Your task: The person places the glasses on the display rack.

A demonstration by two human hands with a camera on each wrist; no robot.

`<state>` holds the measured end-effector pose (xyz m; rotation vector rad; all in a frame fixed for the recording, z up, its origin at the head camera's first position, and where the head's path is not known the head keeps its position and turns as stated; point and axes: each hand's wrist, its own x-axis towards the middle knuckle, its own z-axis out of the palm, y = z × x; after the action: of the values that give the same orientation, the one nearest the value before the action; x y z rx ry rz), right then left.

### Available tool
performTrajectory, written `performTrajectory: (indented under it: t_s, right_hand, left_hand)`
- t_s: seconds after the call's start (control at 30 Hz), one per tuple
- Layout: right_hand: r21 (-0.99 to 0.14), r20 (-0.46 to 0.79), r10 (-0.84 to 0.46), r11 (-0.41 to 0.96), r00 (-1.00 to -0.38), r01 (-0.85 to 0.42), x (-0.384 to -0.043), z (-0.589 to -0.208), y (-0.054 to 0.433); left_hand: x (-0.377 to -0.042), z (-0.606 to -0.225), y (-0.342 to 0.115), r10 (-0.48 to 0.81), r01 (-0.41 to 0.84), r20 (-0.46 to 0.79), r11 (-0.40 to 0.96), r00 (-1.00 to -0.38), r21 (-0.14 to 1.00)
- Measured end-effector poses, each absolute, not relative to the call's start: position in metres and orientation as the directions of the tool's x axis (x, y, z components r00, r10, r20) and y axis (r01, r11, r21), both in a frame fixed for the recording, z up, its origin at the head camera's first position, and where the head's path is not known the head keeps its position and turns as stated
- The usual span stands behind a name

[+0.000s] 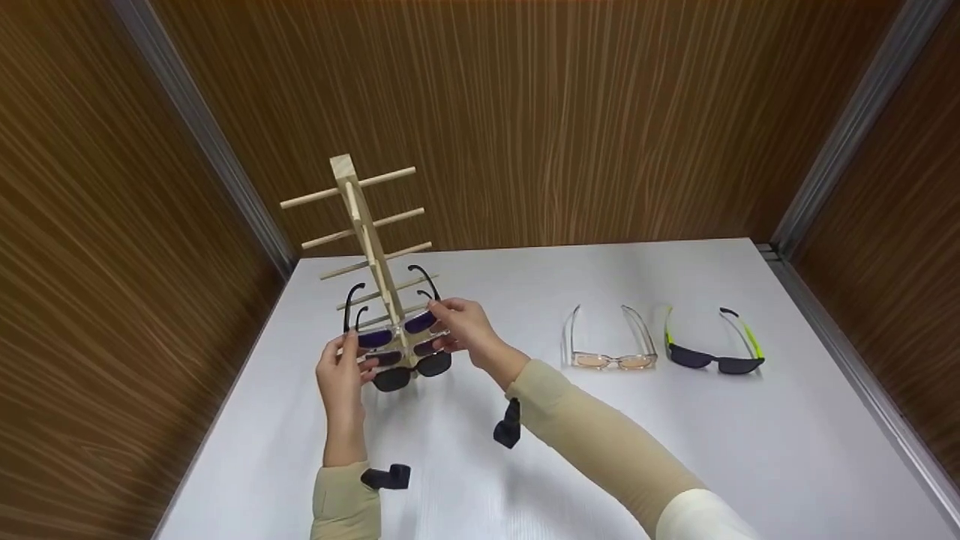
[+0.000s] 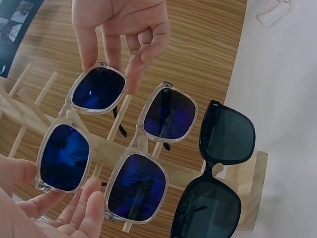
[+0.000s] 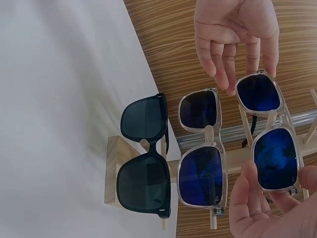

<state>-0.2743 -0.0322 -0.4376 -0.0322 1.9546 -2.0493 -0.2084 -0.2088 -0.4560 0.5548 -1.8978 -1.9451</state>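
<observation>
Both hands hold one pair of clear-framed sunglasses with blue lenses (image 2: 65, 157) at a wooden eyewear rack (image 1: 363, 217). My left hand (image 1: 342, 375) pinches the frame's left end, and my right hand (image 1: 469, 330) pinches the right end. The dark temples point toward the rack. The nose bridge is at a short peg of the post; the views do not settle whether it bears weight there. Directly below sits a second clear-framed pair with blue lenses (image 3: 200, 176). Lowest on the rack hangs a black-framed pair of sunglasses (image 1: 391, 379).
To the right on the white table (image 1: 525, 300) lie clear-framed glasses with orange-tinted lenses (image 1: 636, 362) and dark sunglasses with yellow-green temples (image 1: 739, 366). Rack dowels (image 1: 390, 177) stick out above the hands. Wood-grain panels (image 1: 562, 112) enclose the table at the back and sides.
</observation>
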Motion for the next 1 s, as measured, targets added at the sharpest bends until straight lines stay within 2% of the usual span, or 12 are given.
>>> performTrajectory:
  t_s: [0.5,1.0]
  right_hand:
    - [-0.98,-0.193,-0.233,0.005,-0.953,0.197,-0.277,-0.443,-0.031]
    - [-0.98,-0.2,-0.233,0.054,-0.952,0.192,-0.271,-0.453,-0.008]
  left_hand:
    - [-0.209,-0.458,-0.212,-0.516,-0.035,-0.04,-0.019,-0.856,0.999]
    - [-0.203,-0.463,-0.214,-0.533,-0.043,-0.033,0.006,-0.846,0.999]
